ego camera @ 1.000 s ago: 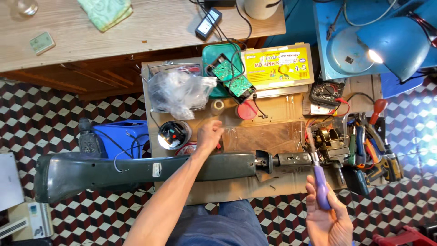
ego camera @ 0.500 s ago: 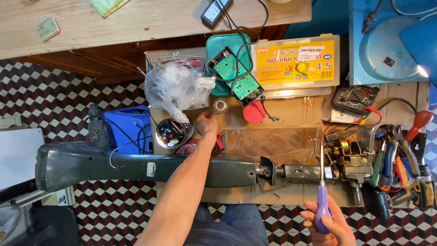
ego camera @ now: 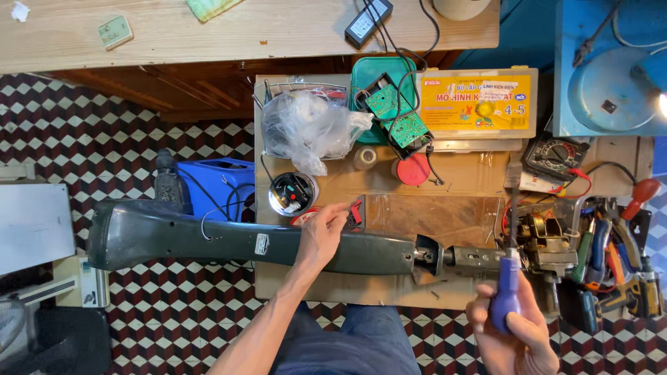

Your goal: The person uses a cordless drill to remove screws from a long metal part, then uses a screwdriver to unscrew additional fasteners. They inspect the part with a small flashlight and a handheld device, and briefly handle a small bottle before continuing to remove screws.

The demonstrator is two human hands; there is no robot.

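Fingers of the left hand (ego camera: pixel 321 236) lay loosely spread on the long dark-green plastic housing (ego camera: pixel 208 239), steadying it across the small cardboard-covered table (ego camera: pixel 445 201), much as a second before. What had changed was the right hand (ego camera: pixel 517 333): its fingers stayed curled shut round the purple-handled screwdriver (ego camera: pixel 508 292), now upright, its slim shaft beside the metal fitting (ego camera: pixel 479 258) at the housing's end. Behind sat a crumpled clear bag (ego camera: pixel 306 128) and a green circuit board (ego camera: pixel 396 114).
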